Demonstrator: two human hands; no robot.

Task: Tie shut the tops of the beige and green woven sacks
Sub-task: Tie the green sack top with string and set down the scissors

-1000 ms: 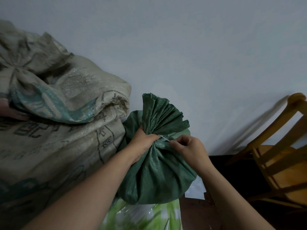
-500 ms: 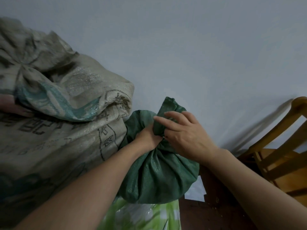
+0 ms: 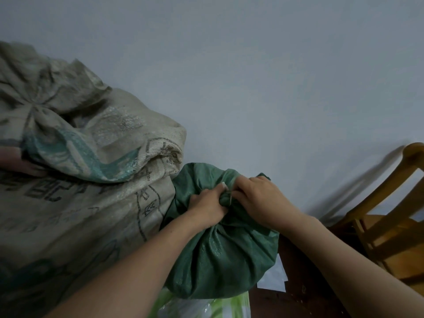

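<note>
- The beige sack (image 3: 75, 180) lay far left against the wall, its top already bunched.
- The left hand (image 3: 207, 204) was closed tight around the gathered neck of the green sack (image 3: 220, 260), which sat just beside the beige one.
- A pale tie (image 3: 229, 198) showed between the hands.
- The right hand (image 3: 259, 200) covered the folded top, fingers curled shut on it; the wrap should probably stay snug beneath that fold.
- A wooden chair (image 3: 390, 214) stood right.

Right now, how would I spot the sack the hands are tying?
Find the huge beige printed sack against the wall. Tucked at its right side sits the green woven sack, smaller and plain dark green, its gathered neck squeezed by both hands.
</note>
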